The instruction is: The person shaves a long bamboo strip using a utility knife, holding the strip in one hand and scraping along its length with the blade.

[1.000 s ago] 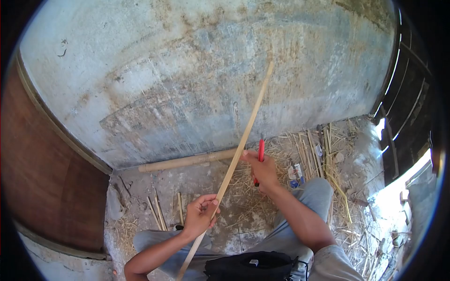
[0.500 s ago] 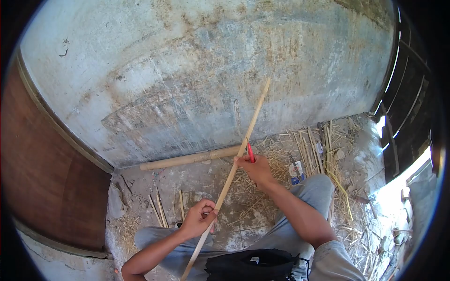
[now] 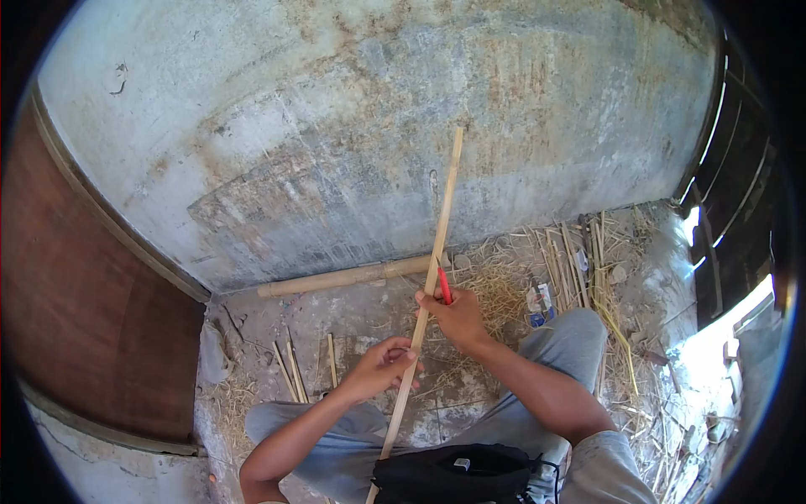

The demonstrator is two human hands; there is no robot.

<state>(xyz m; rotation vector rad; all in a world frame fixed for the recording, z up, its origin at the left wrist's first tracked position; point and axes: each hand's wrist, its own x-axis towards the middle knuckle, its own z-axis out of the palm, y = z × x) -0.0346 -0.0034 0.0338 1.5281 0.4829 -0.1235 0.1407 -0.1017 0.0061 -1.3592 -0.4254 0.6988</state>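
A long, pale bamboo strip (image 3: 445,210) slants up from my lap toward the wall, its far end raised. My left hand (image 3: 379,370) pinches its lower part between thumb and fingers, the other fingers loosely curled. Higher up, my right hand (image 3: 457,319) is closed around the strip's edge and also holds a slim red tool (image 3: 445,287). The red tool's upper tip lies against or very near the strip; its exact kind is too small to tell. The strip's lower end passes beside a black bag (image 3: 453,480) on my lap.
A thick bamboo pole (image 3: 353,279) lies along the base of the stained wall (image 3: 336,168). Shavings (image 3: 495,298) and split bamboo sticks (image 3: 567,269) cover the floor to the right, near a small packet (image 3: 539,304). Several thin sticks (image 3: 290,370) are left of my hands. A brown door (image 3: 101,302) stands left.
The strip has swung more upright, its top shifting left. My left hand has moved up and right, closer to my right hand, which has come slightly down with the red tool.
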